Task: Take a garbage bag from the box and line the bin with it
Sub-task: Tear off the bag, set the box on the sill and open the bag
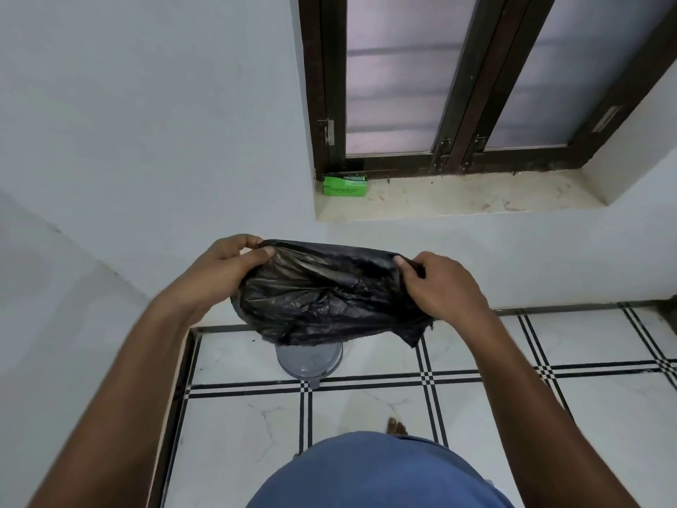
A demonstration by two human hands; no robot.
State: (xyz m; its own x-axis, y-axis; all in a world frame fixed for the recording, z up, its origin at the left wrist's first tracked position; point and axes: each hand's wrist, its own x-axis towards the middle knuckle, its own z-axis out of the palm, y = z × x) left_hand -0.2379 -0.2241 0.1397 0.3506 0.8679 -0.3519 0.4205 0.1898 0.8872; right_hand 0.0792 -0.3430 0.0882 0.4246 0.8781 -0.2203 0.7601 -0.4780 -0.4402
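A crumpled black garbage bag (326, 295) hangs stretched between my hands at chest height. My left hand (219, 269) pinches its top edge on the left, and my right hand (443, 284) pinches the top edge on the right. Directly below the bag stands the round grey bin (309, 361) on the floor against the wall; the bag hides most of it. The green garbage bag box (344, 185) lies on the window sill at its left end, above and beyond the bag.
A white wall runs behind the bin, with a stone window sill (458, 196) and dark-framed window (450, 82) above it. The floor has white tiles with black lines (476, 397). My bare foot (395, 427) shows near the bottom.
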